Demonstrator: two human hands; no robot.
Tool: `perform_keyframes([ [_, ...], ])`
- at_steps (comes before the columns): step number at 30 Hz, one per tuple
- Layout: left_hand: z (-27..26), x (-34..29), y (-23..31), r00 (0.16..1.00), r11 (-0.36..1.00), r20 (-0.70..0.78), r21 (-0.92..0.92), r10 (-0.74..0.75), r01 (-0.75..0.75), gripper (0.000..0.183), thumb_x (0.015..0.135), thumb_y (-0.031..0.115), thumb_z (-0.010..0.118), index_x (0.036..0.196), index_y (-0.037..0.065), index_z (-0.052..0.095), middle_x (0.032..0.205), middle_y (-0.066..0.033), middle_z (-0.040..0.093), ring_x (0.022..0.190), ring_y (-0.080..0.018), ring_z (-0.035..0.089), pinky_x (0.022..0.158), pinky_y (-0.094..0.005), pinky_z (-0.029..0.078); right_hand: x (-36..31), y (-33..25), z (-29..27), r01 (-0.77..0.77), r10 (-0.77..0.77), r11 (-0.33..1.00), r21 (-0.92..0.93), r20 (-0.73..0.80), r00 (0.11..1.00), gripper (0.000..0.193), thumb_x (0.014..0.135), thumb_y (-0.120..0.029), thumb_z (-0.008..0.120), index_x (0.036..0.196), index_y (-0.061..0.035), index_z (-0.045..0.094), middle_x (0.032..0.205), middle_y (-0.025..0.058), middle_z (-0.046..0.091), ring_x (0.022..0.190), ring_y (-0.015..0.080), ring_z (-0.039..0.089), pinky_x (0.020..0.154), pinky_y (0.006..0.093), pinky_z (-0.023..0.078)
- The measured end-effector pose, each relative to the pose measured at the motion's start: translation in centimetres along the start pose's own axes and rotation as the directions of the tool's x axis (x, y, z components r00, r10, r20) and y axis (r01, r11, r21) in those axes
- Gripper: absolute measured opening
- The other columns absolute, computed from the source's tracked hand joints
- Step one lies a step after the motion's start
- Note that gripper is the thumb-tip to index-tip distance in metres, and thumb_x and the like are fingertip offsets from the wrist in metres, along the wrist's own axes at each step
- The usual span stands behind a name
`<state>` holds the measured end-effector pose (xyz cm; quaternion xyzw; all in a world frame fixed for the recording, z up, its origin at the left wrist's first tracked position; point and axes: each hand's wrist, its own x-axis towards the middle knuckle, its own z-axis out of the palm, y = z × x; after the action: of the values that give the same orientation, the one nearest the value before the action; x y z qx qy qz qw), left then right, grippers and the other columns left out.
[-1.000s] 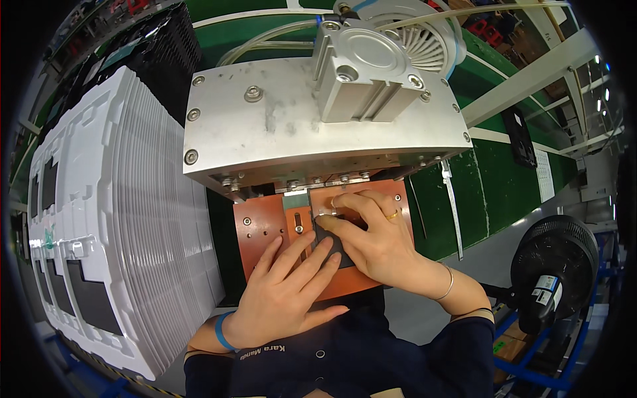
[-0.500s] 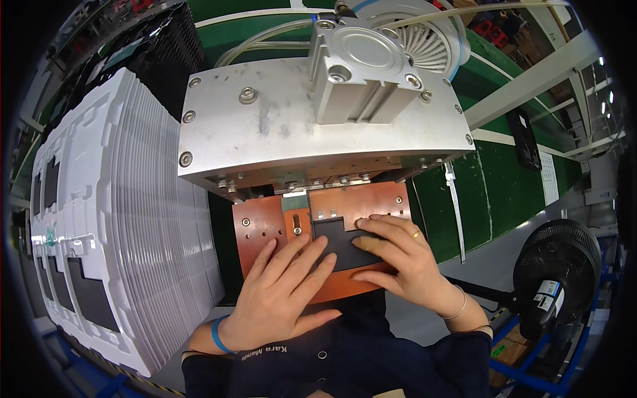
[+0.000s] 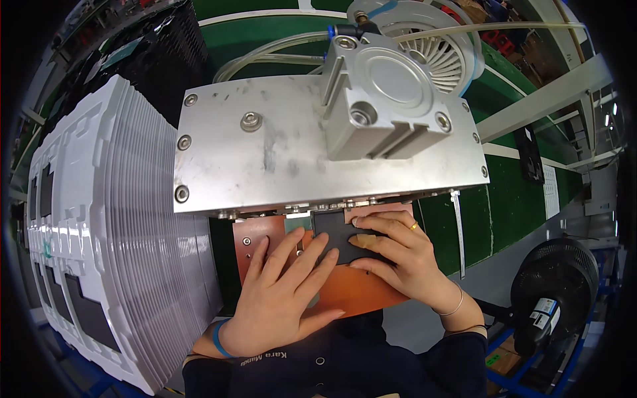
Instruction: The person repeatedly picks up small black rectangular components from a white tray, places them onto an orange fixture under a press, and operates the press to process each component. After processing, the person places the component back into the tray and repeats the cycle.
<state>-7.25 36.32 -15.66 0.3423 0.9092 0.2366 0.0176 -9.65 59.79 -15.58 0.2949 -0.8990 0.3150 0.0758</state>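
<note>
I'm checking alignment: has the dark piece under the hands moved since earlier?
Yes: the dark piece has slid towards the silver machine, judged against the leftmost screw on the orange base.

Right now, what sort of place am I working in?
Likely a factory workshop: there's a bolted metal machine, a stack of white plastic trays and a long green worktop.

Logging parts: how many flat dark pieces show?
6: one piece under left hand and right hand; two upper pieces, three lower on white tray. More may be hidden.
</note>
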Motion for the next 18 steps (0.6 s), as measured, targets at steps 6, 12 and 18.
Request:
perform_keyframes([
  [6, 0.0, 0.07, 0.06, 0.999, 1.0, 0.032, 0.008, -0.018, 0.018, 0.065, 0.079, 0.054, 0.064, 0.128, 0.011, 0.059, 0.141, -0.0098, 0.046, 0.132, -0.0345, 0.036, 0.107, -0.059, 0.025, -0.01, -0.05, 0.18, 0.0, 0.0, 1.0, -0.017, -0.008, 1.0, 0.033, 0.069, -0.019, 0.079, 0.095, -0.0037, 0.069, 0.11, 0.0093, 0.063, 0.101, 0.0254, 0.057, 0.084, 0.0345, 0.05],
  [12, 0.14, 0.02, 0.21, 0.999, 0.999, 0.034, 0.007, -0.038, 0.038, 0.063, 0.08, 0.053, 0.064, 0.127, 0.011, 0.06, 0.141, -0.0091, 0.048, 0.132, -0.0343, 0.037, 0.107, -0.0591, 0.025, 0.13, -0.17, 0.04, -0.009, 0.01, 0.999, -0.041, 0.005, 1.0, 0.032, 0.067, -0.022, 0.08, 0.093, -0.0057, 0.07, 0.109, 0.0076, 0.065, 0.097, 0.0231, 0.058, 0.079, 0.0323, 0.049],
  [18, 0.19, 0.09, 0.17, 0.998, 0.999, 0.043, 0.016, -0.042, 0.042, 0.062, 0.079, 0.05, 0.065, 0.127, 0.012, 0.06, 0.141, -0.0086, 0.048, 0.133, -0.0343, 0.037, 0.107, -0.0587, 0.026, 0.02, -0.06, 0.11, -0.031, 0.031, 0.998, -0.057, 0.003, 1.0, 0.031, 0.068, -0.023, 0.08, 0.093, -0.0077, 0.07, 0.108, 0.0062, 0.065, 0.092, 0.0221, 0.058, 0.077, 0.0322, 0.047],
])
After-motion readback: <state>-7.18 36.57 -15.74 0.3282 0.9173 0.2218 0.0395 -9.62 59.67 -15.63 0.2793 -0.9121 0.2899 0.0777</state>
